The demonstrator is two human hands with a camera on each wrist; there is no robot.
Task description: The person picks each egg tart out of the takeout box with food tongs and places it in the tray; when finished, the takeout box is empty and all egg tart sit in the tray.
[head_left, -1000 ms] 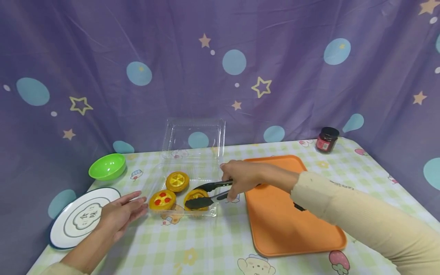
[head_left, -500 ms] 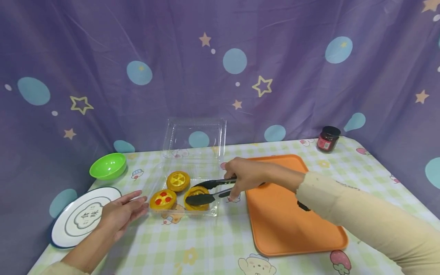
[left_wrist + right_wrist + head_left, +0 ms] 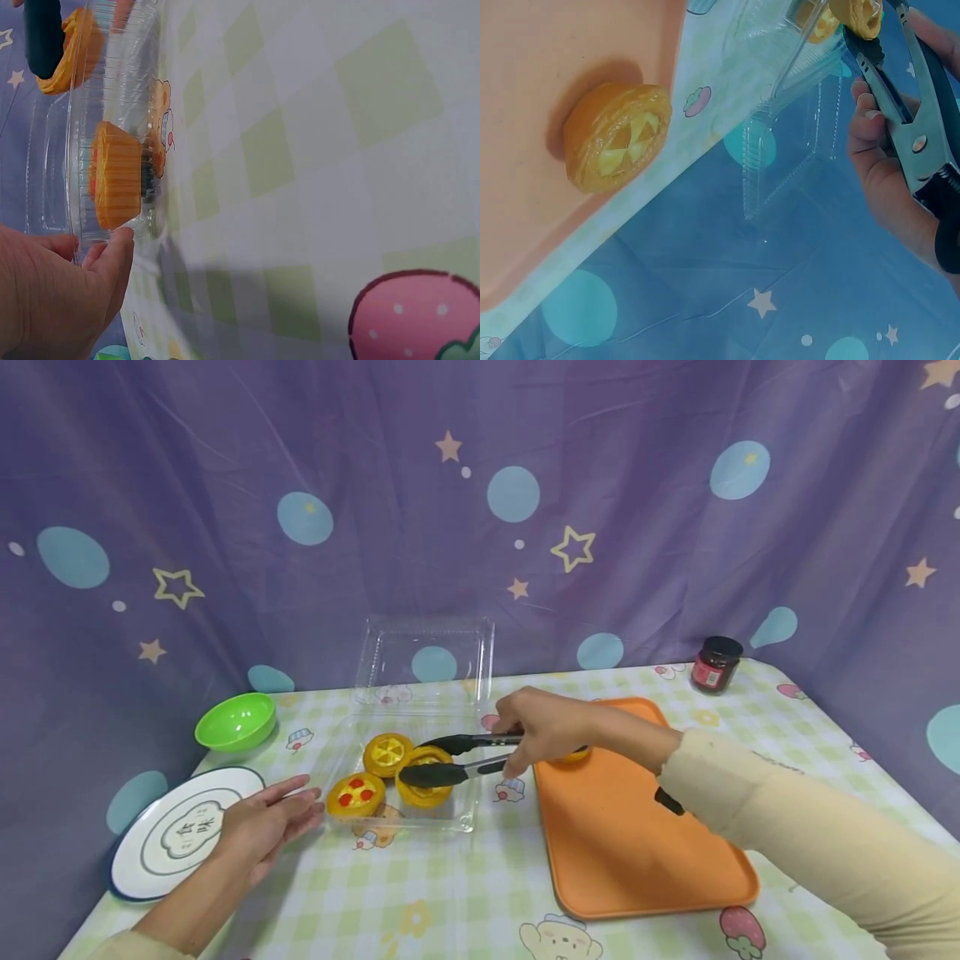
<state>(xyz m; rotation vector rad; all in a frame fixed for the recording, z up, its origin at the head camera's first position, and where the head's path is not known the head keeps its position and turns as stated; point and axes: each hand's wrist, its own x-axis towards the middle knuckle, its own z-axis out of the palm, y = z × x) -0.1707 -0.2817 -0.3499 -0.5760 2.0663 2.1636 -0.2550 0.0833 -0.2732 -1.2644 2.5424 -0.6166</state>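
Observation:
In the head view my right hand (image 3: 551, 727) grips a pair of tongs (image 3: 495, 764) with black tips. Those tips pinch a yellow tart (image 3: 424, 781), which appears above the container's rim in the left wrist view. Two more tarts sit in the clear plastic container (image 3: 467, 814): one with red pieces (image 3: 356, 794), one with a yellow wedge pattern (image 3: 387, 753). My left hand (image 3: 262, 831), fingers extended, rests at the container's left side. Up close in the left wrist view, its fingertips (image 3: 124, 238) are right at the container wall.
The container's clear lid (image 3: 423, 652) stands raised behind it. An orange tray (image 3: 637, 852) lies on the right, bearing another tart (image 3: 615, 139). A white plate (image 3: 150, 852) and a green bowl (image 3: 236, 724) stand left; a dark jar (image 3: 715, 666) is at the back right.
My right hand has moved up and slightly right, while the tongs' tips and the pinched tart have shifted up and a little left. The left hand has stayed in place.

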